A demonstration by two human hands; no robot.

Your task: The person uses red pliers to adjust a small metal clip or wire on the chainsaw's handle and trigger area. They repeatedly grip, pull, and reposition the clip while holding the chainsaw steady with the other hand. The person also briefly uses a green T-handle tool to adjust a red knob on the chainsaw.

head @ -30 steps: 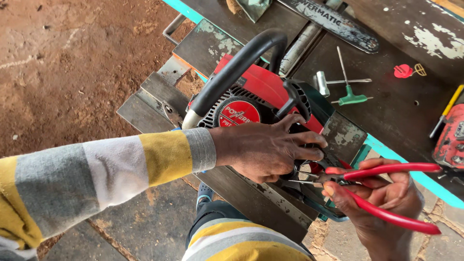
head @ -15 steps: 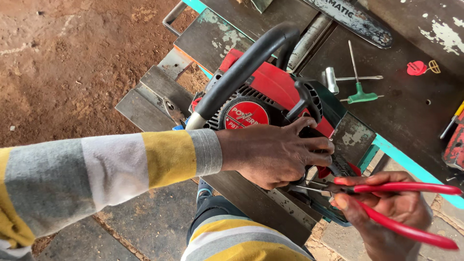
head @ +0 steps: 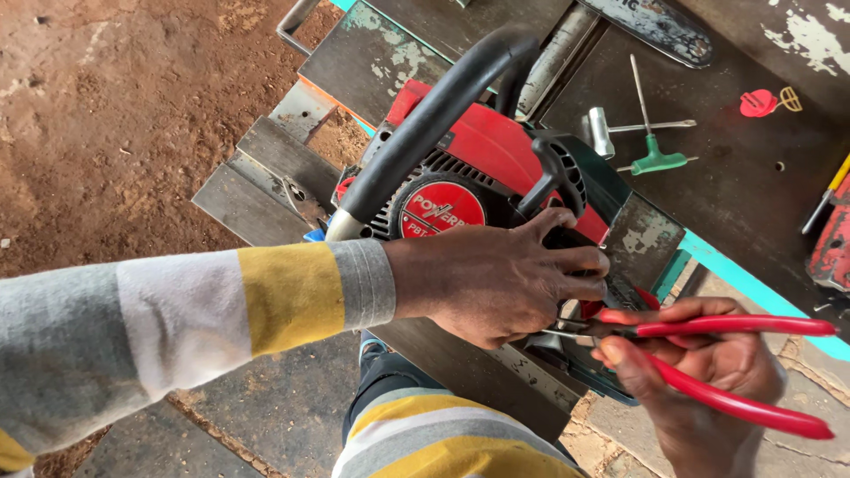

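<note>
Red-handled needle-nose pliers (head: 708,354) are gripped in the right hand (head: 699,389), handles spread, long axis running left to a tip hidden beneath the left hand (head: 505,279); that hand is clamped over the near end of the red chainsaw body (head: 478,168), lying on the workbench (head: 753,204); a green T-handle wrench (head: 655,159) lies far right

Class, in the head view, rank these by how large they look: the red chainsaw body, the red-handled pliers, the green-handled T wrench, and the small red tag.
1. Red chainsaw body
2. Red-handled pliers, though they are nearer the camera
3. Green-handled T wrench
4. Small red tag
</note>
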